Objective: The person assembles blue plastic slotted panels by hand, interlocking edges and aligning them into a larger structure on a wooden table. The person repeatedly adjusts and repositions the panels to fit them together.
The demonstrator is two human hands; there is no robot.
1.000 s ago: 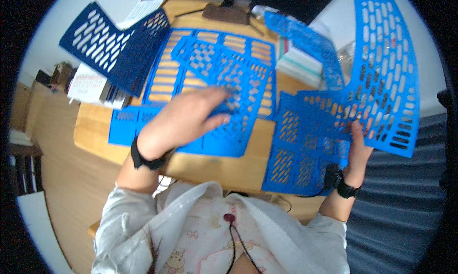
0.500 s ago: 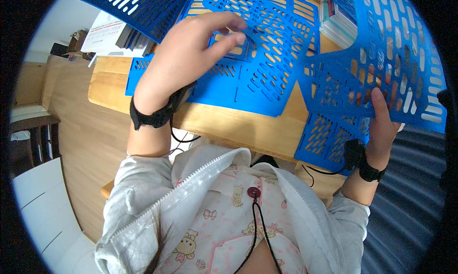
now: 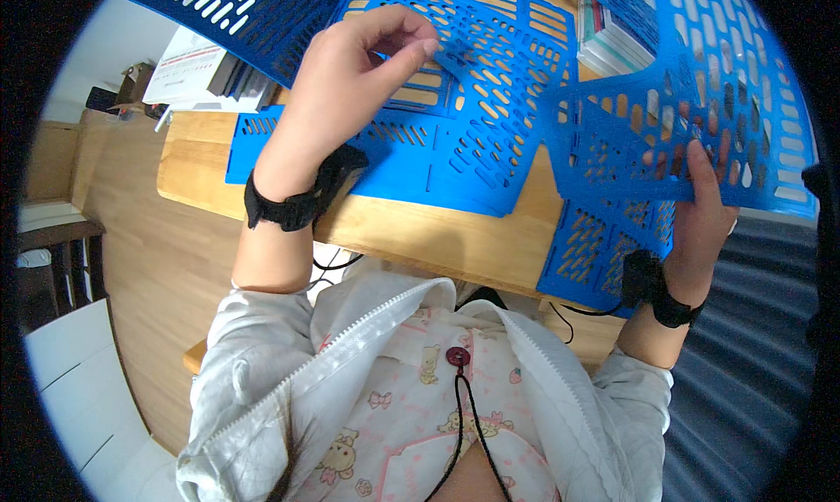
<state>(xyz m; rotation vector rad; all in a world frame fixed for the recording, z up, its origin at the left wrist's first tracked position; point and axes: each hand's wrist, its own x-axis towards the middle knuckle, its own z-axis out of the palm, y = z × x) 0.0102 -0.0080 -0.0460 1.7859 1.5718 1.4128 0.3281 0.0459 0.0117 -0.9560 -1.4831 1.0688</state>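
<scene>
Blue slotted plastic panels fill the middle of the wooden table. My left hand (image 3: 359, 87) is over a loose blue slotted panel (image 3: 477, 165), thumb and forefinger pinched at its upper-left edge; the exact grip is partly hidden. At the right, my right hand (image 3: 700, 183) holds up a large blue slotted panel (image 3: 731, 73) with a curved cutout, thumb on the near face and fingers behind, seen through the slots. Under it, another blue slotted panel (image 3: 573, 248) lies by the table's front right edge. Both wrists wear black straps.
A dark blue slotted panel (image 3: 254, 30) stands at the far left, beside stacked books (image 3: 197, 69). More books (image 3: 612, 43) stand behind the right-hand panel. The wooden table (image 3: 420, 240) ends close to my body. Black cables (image 3: 582, 310) hang near its front edge. Dark ribbed fabric (image 3: 744, 327) lies at the right.
My left fingers have drawn closer together and moved slightly up and left. My right hand has raised the near edge of its panel a little.
</scene>
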